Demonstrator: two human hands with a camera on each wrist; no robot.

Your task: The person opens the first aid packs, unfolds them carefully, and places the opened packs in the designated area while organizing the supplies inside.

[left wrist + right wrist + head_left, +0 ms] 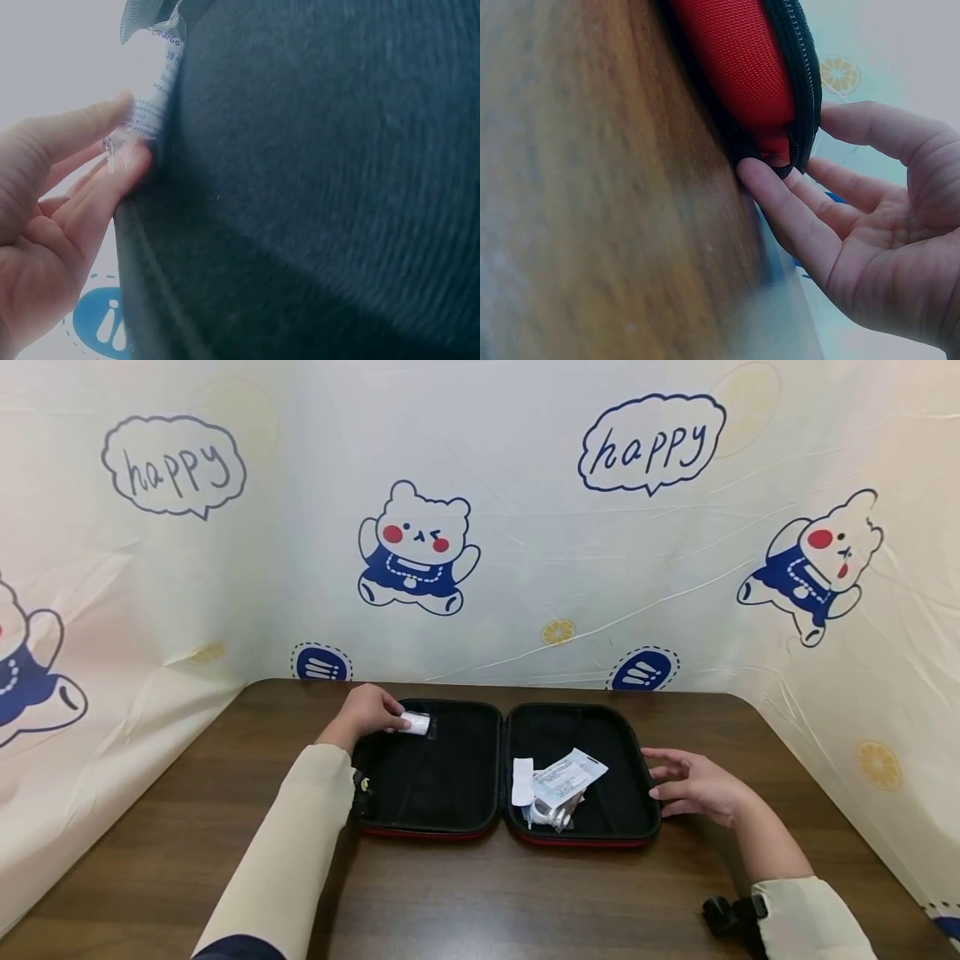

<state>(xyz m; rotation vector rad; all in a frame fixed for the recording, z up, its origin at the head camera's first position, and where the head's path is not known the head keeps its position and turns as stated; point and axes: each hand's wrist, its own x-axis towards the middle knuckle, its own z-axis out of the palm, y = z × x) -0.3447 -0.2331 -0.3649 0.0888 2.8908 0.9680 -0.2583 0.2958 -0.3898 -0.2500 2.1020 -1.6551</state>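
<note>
A zip case [427,777] with a black inside and red outer shell lies unfolded on the table. At the far left of its left half, my left hand [367,710] pinches a white bandage roll [154,82] in clear printed wrap between thumb and fingers. The roll [415,723] is over the lining. My right hand [701,789] touches the right half's outer side. In the right wrist view, fairly straight fingers [787,214] rest at the zipped rim and small black loop, against the red shell [739,60].
In the case's right half lie a white printed packet [570,777], a small white box [522,782] and clear-wrapped items [557,812] partly under the packet. The brown wooden table [450,902] backs onto a printed cloth [510,543].
</note>
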